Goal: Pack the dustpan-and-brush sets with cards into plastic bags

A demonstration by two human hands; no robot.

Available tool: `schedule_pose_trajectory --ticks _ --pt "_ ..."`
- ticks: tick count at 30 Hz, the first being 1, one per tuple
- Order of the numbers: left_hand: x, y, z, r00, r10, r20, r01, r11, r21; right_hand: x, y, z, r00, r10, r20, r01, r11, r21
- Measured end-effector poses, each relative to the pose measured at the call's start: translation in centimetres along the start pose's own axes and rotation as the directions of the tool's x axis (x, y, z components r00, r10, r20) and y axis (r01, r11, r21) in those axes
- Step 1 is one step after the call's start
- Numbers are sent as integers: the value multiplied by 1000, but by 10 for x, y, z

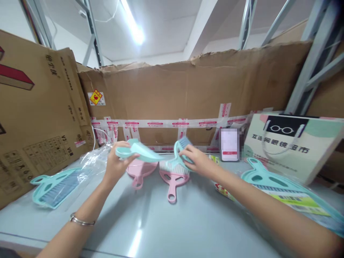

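Raised above the table, my left hand grips a turquoise dustpan at its handle end, the pan tilted and pointing right. My right hand has its fingers closed around a turquoise hand brush with grey-blue bristles, partly covered by the fingers. Beneath the two turquoise pieces lie a pink dustpan and, to its right, a pink hand brush with white bristles. Both pink handles point toward me.
On the left, a turquoise brush and dustpan set lies by clear plastic wrapping. Another packaged turquoise set is at right, before a paper bag. A phone stands at the back against cardboard. A large carton borders the left.
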State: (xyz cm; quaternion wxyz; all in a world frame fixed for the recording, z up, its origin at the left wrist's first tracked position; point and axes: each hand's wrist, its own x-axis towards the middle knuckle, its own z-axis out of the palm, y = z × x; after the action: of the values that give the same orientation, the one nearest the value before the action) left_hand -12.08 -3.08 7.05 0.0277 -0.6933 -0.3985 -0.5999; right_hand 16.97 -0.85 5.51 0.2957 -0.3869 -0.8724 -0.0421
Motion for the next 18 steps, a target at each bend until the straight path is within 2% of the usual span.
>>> schedule_pose_trajectory --ticks 2,3,6,8,10,12,14,15,17,18 --pt "-12 -11 -5 985 92 149 -121 971 204 -3 6 17 987 -75 144 94 988 -126" --pt "-18 -15 -4 964 100 248 -170 945 280 -4 6 25 975 -91 201 127 977 -174" --pt "-36 -24 6 871 28 491 -269 863 428 -6 3 43 943 -108 314 171 969 -180" --pt "-43 -31 11 793 -43 607 -303 836 456 -8 2 44 939 -83 335 132 983 -126" --pt "-45 -37 12 749 -70 659 -325 828 457 -16 6 34 956 -27 291 50 996 -73" --pt "-42 -41 10 771 -52 635 -334 816 472 -35 17 15 982 44 183 -41 999 -21" --pt "-37 -40 9 834 1 552 -330 803 497 -68 40 -9 986 148 72 -150 989 11" --pt "-34 -37 10 860 35 510 -326 806 494 -90 55 -23 971 236 21 -236 972 -3" --pt "-30 -28 14 888 108 447 -328 830 451 -139 90 -50 896 423 -134 -438 892 -113" --pt "-28 -23 18 892 143 430 -337 843 419 -164 108 -62 831 508 -227 -549 814 -189"
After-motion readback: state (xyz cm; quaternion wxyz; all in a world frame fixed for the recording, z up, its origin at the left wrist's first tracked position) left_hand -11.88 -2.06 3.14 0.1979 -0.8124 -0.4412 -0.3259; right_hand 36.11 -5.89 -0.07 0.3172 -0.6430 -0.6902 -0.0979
